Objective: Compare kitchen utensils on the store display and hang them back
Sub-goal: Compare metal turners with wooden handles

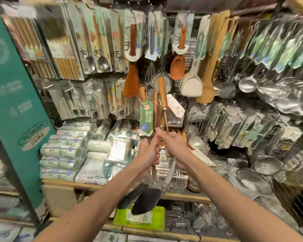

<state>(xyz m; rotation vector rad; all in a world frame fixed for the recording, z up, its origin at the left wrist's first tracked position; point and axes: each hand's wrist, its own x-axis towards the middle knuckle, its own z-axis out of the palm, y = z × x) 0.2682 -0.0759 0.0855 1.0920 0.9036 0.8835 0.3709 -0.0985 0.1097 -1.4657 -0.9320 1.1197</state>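
My left hand (148, 151) grips a bunch of wooden-handled utensils upside down, handles (156, 109) pointing up. Their dark spatula heads (145, 200) hang below my wrists. A green paper tag (146, 117) dangles from one handle. My right hand (173, 143) pinches the thin metal shaft of another wooden-handled utensil (162, 93), held upright beside the bunch. Both hands meet in front of the display wall, where wooden spatulas (131, 81) and a wooden spoon (177, 66) hang from hooks.
Packaged chopsticks and spoons (94, 49) hang at upper left. Metal strainers and ladles (269, 88) crowd the right. Rolls and boxes (73, 151) fill the wooden shelf (63, 183) below. A tall green box (12, 102) stands at left.
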